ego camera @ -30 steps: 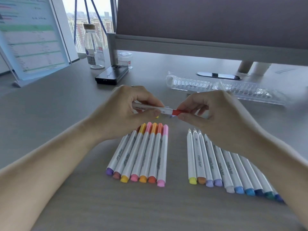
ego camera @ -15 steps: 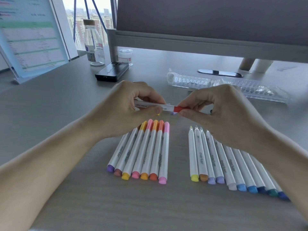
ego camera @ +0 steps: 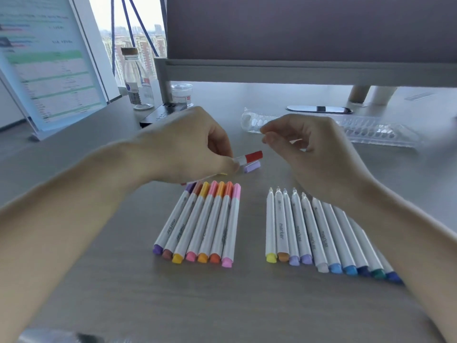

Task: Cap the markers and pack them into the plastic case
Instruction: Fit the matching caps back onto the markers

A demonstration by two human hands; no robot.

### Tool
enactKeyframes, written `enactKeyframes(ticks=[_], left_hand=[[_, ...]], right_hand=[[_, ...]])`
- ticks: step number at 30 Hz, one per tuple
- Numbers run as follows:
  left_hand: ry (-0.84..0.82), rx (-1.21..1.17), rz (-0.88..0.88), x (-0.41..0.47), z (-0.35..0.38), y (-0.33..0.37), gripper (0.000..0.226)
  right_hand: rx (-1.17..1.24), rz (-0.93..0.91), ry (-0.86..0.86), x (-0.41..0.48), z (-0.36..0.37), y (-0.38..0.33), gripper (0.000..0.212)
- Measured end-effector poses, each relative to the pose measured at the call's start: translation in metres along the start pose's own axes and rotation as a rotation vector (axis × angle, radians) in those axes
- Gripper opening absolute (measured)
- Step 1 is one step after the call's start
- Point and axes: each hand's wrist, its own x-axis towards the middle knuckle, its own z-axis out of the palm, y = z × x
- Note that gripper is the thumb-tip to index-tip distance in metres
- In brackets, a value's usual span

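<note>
From the head view, the left hand (ego camera: 188, 144) grips the red marker (ego camera: 248, 157) in the middle of the frame, with its fingers curled round the white body. Most of that body is hidden under the hand. The red cap is on. The marker lies almost flat, its long side running left to right, and the cap end points to the right and a little up. The hand holds it low, just above the row of capped markers (ego camera: 205, 219), so I think it will be laid there next. The right hand (ego camera: 309, 149) hangs beside the cap but does not touch it. Its fingers are loosely bent and hold nothing that I can see. A loose purple cap (ego camera: 252, 167) lies on the surface (ego camera: 123, 280) just under the red one, close by for another pen. The capped markers lie side by side, caps toward the top of the frame. To their right, the uncapped markers (ego camera: 309, 226) lie in their own row, bare tips also toward the top, so the done pens and the waiting pens stay apart. The plastic case (ego camera: 371, 129) lies across the upper right, well apart from both rows, and I see no pens in it.
</note>
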Motion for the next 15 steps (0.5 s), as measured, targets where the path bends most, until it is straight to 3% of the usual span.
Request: enactKeyframes(ticks=[6, 15], left_hand=[[-0.113, 0.149, -0.17, -0.004, 0.012, 0.035, 0.041], [-0.15, 0.393, -0.178, -0.01, 0.042, 0.057, 0.046]], right_hand=[[0.078, 0.065, -0.002, 0.002, -0.001, 0.006, 0.013], [0.083, 0.074, -0.076, 0.0, 0.0, 0.009, 0.01]])
